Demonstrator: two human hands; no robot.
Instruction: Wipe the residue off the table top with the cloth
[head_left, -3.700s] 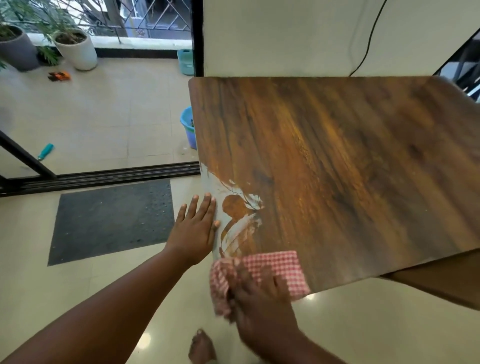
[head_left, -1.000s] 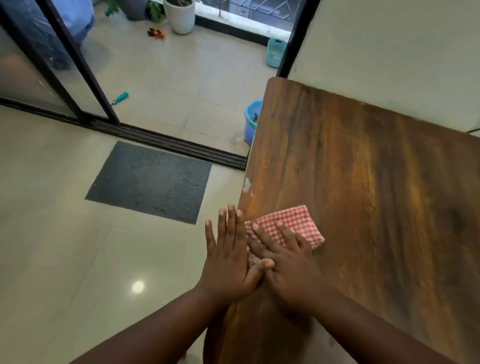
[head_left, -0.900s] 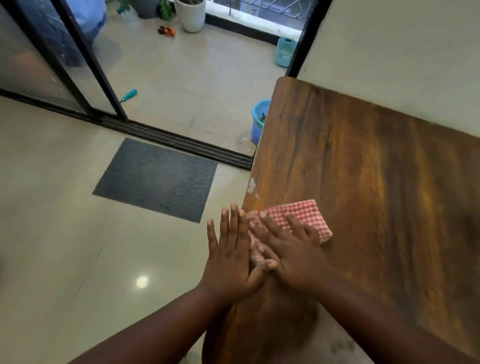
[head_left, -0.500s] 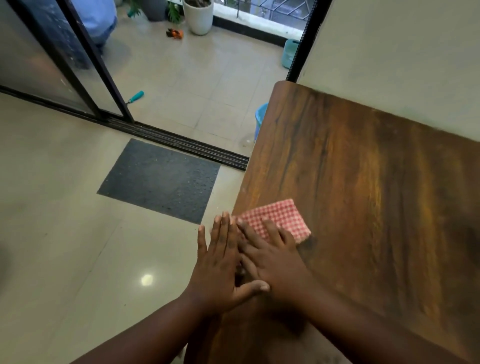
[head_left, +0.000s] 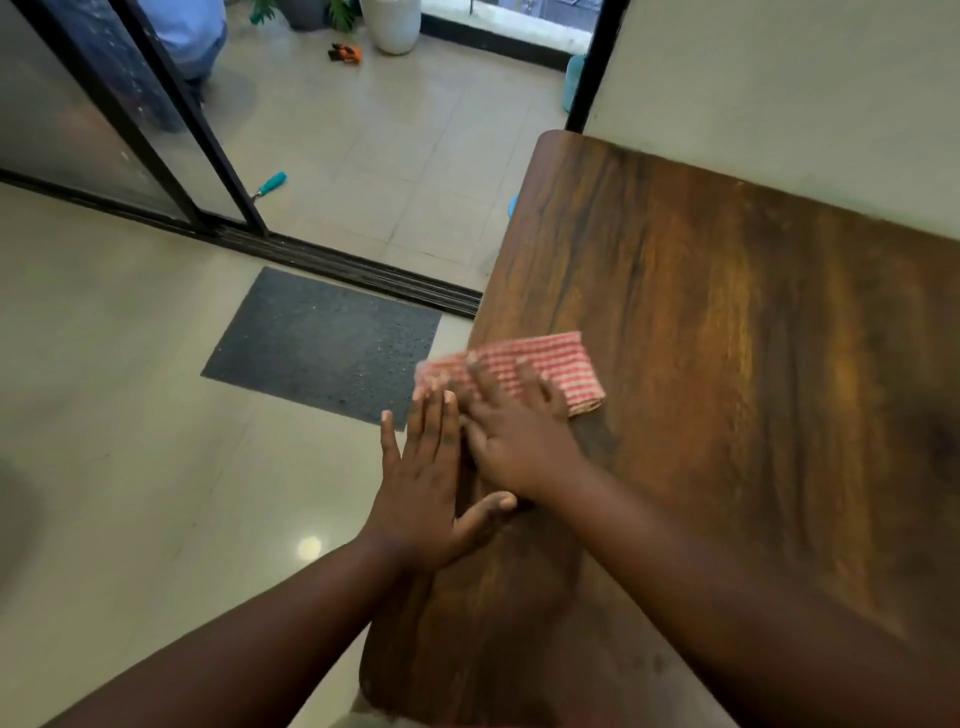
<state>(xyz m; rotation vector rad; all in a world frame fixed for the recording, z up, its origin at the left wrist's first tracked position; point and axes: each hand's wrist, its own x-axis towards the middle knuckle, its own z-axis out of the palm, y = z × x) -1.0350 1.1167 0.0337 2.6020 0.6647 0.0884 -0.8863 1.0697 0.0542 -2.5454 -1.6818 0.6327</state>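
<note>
Right now the red-and-white checked cloth (head_left: 540, 371) lies folded flat on the wooden table top (head_left: 727, 364), at its left edge, with one corner poking just past the rim over the floor. The right hand (head_left: 519, 441) presses down on it with fingers spread and fairly straight, palm on the wood behind the fold; the blur over the fingers makes finer detail hard to read. The left hand (head_left: 426, 499) is flat and released, fingers together, held edge-on against the table's side just below the cloth, thumb reaching toward the right wrist, holding nothing. No residue shows on the visible wood, though some may sit under the cloth. Judging by its look, the cloth is light, soft and limp, so it will likely bunch or unfold if dragged by a corner; a broad flat palm over the middle of the fold should keep it together. On this smooth surface it should slide easily, so downward pressure matters more than grip.
</note>
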